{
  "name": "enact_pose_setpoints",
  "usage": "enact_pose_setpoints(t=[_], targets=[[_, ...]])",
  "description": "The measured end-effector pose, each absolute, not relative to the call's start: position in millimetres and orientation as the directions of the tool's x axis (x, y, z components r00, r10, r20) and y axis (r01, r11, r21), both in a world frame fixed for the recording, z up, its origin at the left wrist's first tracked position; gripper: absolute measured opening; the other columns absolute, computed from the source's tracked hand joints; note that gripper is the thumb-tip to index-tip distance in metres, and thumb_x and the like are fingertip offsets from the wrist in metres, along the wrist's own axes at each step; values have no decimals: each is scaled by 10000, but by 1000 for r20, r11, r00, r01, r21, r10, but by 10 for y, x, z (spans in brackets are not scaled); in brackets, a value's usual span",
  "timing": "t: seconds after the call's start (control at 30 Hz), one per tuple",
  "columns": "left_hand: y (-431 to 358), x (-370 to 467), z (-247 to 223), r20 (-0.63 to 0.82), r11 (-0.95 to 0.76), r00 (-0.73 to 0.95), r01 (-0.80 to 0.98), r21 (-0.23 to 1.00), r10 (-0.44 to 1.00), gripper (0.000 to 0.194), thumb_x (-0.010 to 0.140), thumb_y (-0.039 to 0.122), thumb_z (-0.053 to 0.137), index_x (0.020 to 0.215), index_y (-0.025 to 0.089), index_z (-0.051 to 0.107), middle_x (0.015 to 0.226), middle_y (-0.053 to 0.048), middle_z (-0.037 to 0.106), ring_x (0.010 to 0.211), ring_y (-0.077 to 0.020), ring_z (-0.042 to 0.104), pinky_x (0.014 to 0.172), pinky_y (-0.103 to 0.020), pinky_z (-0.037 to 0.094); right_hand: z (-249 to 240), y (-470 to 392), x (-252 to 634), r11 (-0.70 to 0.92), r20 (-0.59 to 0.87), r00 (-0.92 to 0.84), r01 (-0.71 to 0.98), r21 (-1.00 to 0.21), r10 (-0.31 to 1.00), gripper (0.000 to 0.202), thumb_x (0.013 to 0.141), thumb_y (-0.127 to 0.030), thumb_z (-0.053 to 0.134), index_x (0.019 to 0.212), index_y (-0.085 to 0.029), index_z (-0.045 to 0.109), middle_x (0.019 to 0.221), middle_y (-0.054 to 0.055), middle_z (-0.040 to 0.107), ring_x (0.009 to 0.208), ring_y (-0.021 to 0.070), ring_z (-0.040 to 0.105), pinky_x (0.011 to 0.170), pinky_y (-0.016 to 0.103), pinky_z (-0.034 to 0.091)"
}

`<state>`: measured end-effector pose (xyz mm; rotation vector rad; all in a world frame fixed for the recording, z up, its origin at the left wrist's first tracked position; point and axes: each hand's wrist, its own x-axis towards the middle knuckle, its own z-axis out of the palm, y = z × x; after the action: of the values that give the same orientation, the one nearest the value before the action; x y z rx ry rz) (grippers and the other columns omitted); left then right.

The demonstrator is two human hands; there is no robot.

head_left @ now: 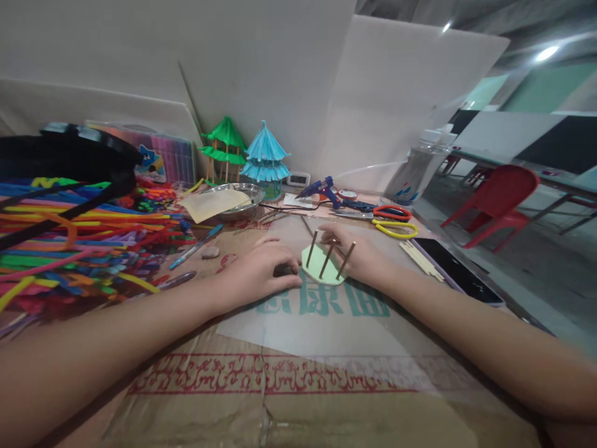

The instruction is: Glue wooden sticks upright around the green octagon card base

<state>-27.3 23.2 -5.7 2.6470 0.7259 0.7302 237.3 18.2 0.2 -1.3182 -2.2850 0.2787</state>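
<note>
Grip of the left hand [275, 267]: moderately wide, thumb and curled fingers parted, nothing seen held. Grip of the right hand [357, 252]: fingers bent, partly screened by sticks; whether it pinches anything cannot be told. A pale green scalloped base [321, 272] lies between the two, to the right of the left fingertips and just beside them; the right hand is the nearer, overlapping its far right edge in this view. The base lies flat with no evident long axis; three brown sticks [328, 259] rise from it, their tops leaning rightward as seen. Surface: patterned cardboard [200, 373] covers much of the tabletop [86, 426], under a translucent sheet [275, 333] bearing the base. Left, a heap of pipe cleaners [88, 249]; right, a smartphone [459, 270] with pale sticks [422, 261] alongside. Beyond the hands, yellow-handled scissors [396, 229], red-handled scissors [392, 213], a blue glue gun [324, 190] and a metal dish [254, 199] with a cream sheet [217, 204] across it. Further back stand a green model pavilion [225, 140] and a blue one [265, 152], with a marker case [170, 155] to their left, before a white panel [280, 62]. Room: a red plastic chair [499, 202] by dark-topped desks [559, 146], ceiling lamp [546, 53] lit.
</note>
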Motion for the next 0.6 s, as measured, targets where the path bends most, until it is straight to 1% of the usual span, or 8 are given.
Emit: enact_pose_setpoints(t=[0.1, 0.17, 0.23, 0.3, 0.37, 0.43, 0.53, 0.6], targets=[[229, -260, -72, 388, -849, 772, 360, 388, 504, 154, 921, 372, 702, 894, 226, 660, 991, 3, 749, 1019, -207, 666, 1106, -436, 333, -78, 280, 2420, 544, 310, -446, 700, -463, 839, 414, 969, -261, 515, 1380, -222, 481, 1257, 110, 699, 1156, 235, 680, 981, 418, 531], [242, -260, -78, 390, -851, 771, 362, 381, 503, 162, 923, 389, 695, 903, 230, 668, 1009, -10, 749, 1042, -221, 657, 1077, -432, 367, -95, 315, 2434, 537, 315, -435, 695, -479, 844, 421, 962, -257, 525, 1380, -226, 487, 1270, 102, 695, 1164, 229, 673, 992, 414, 525], [254, -263, -78, 397, -856, 773, 352, 379, 494, 175, 926, 407, 688, 923, 232, 680, 1034, -24, 746, 1051, -227, 653, 1037, -417, 402, -85, 336, 2440, 518, 333, -399, 700, -492, 855, 407, 952, -237, 528, 1358, -206, 510, 1203, 98, 715, 1101, 223, 685, 958, 398, 530], [255, -265, -72, 408, -866, 780, 330, 375, 474, 180, 943, 406, 667, 958, 228, 693, 1060, -38, 742, 1058, -222, 652, 1005, -395, 427, -62, 353, 2445, 487, 365, -337, 724, -489, 868, 364, 934, -213, 535, 1296, -176, 559, 1110, 97, 728, 996, 215, 687, 897, 372, 532], [245, -267, -64, 413, -880, 793, 308, 363, 448, 187, 971, 388, 629, 1012, 225, 711, 1074, -49, 734, 1063, -215, 646, 987, -377, 442, -44, 368, 2451, 450, 391, -279, 761, -467, 877, 304, 922, -215, 549, 1214, -158, 612, 1047, 97, 724, 899, 206, 664, 828, 345, 521], [231, -268, -59, 403, -890, 809, 299, 345, 428, 219, 994, 372, 590, 1086, 229, 728, 1101, -59, 719, 1076, -211, 636, 983, -369, 449, -40, 375, 2455, 416, 387, -247, 789, -452, 889, 264, 919, -229, 563, 1160, -158, 645, 1002, 87, 714, 830, 195, 636, 768, 319, 502], [222, -278, -64, 370, -895, 829, 311, 318, 420, 286, 1009, 386, 551, 1180, 244, 731, 1156, -75, 692, 1106, -224, 617, 986, -379, 453, -47, 368, 2453, 373, 330, -234, 803, -465, 915, 251, 916, -227, 573, 1148, -190, 661, 974, 63, 709, 803, 184, 626, 722, 291, 484], [226, -288, -72, 354, -892, 829, 337, 303, 433, 317, 1011, 412, 537, 1206, 252, 728, 1181, -83, 679, 1126, -239, 605, 996, -398, 449, -34, 353, 2450, 368, 308, -242, 804, -468, 920, 248, 913, -209, 572, 1142, -204, 667, 1018, 65, 720, 842, 189, 641, 737, 289, 487]])
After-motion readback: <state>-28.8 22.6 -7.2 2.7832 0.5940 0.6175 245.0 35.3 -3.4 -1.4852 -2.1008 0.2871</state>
